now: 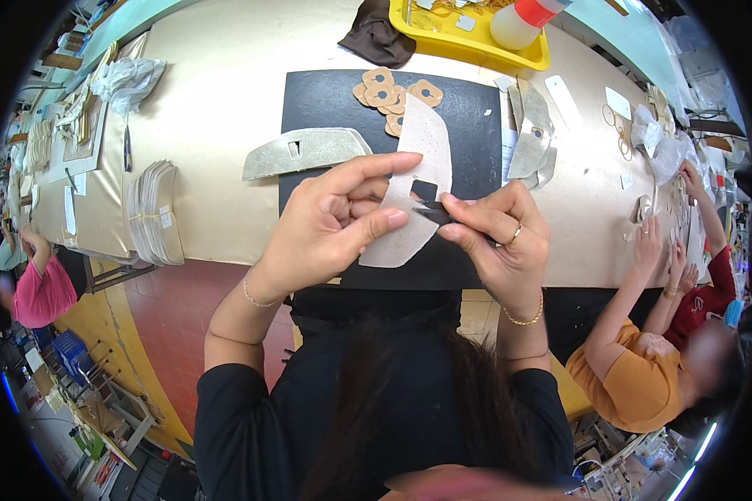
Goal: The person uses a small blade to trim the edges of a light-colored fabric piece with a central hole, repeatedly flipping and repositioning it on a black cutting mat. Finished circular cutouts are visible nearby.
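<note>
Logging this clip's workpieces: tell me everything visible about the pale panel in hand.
The pale panel is long, thin, speckled, perhaps board, with a curved right edge. A squarish opening pierces it near the middle. The left hand grips its left edge over the black mat; the right hand holds a small black strip overlapping it by the opening, contact unclear.

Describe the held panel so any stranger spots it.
Find the large black mat. Over it, the left hand holds a pale curved panel. Unlike the grey panels lying nearby, this one is held up, its square cutout beside the right hand.
</note>
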`<state>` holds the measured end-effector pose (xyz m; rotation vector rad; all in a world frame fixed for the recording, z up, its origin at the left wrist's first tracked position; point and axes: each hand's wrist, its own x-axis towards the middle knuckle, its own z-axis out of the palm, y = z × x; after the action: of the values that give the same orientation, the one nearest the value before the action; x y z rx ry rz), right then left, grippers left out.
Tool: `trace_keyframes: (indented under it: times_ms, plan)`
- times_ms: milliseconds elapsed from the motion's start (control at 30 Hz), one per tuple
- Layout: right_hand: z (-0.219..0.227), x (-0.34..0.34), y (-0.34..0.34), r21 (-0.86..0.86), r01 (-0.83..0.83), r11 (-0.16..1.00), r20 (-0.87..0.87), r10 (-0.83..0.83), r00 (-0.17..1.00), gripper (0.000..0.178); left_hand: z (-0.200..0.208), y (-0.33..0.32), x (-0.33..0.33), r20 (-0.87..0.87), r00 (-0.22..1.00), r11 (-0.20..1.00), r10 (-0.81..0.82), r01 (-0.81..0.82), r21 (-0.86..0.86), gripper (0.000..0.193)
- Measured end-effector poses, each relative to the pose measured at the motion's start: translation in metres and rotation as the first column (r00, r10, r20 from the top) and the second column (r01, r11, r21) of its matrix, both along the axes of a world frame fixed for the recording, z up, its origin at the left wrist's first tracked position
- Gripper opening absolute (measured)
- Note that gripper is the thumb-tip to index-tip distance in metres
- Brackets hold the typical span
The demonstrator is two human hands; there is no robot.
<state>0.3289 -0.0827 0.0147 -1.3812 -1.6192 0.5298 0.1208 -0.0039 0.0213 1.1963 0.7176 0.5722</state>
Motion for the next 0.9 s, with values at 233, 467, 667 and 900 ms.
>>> trace_keyframes:
  times_ms: [233, 467, 667, 900]
  plan:
    - [0.001, 0.0002, 0.0016, 0.025, 0.015, 1.0, -0.005, -0.015, 1.0, 0.032, 0.0048, 0.0018, -0.0015, -0.032, 0.999, 0.999, -0.03, 0.029, -0.028, 0.049]
    - [0.0013, -0.0012, 0.0018, 0.005, 0.011, 1.0, 0.015, -0.011, 1.0, 0.034, 0.0007, -0.0011, 0.0005, -0.051, 0.998, 0.994, -0.024, 0.03, 0.102, 0.048]
    - [0.0015, -0.0014, 0.0004, 0.01, 0.023, 1.0, 0.031, -0.023, 0.999, 0.033, 0.0001, -0.0016, -0.0006, -0.07, 0.997, 0.992, -0.037, 0.045, 0.122, 0.048]
    - [0.0025, -0.001, 0.0009, -0.009, 0.029, 1.0, 0.039, -0.029, 0.999, 0.031, 0.0, -0.0034, 0.0006, -0.124, 0.992, 0.978, -0.033, 0.058, 0.201, 0.049]
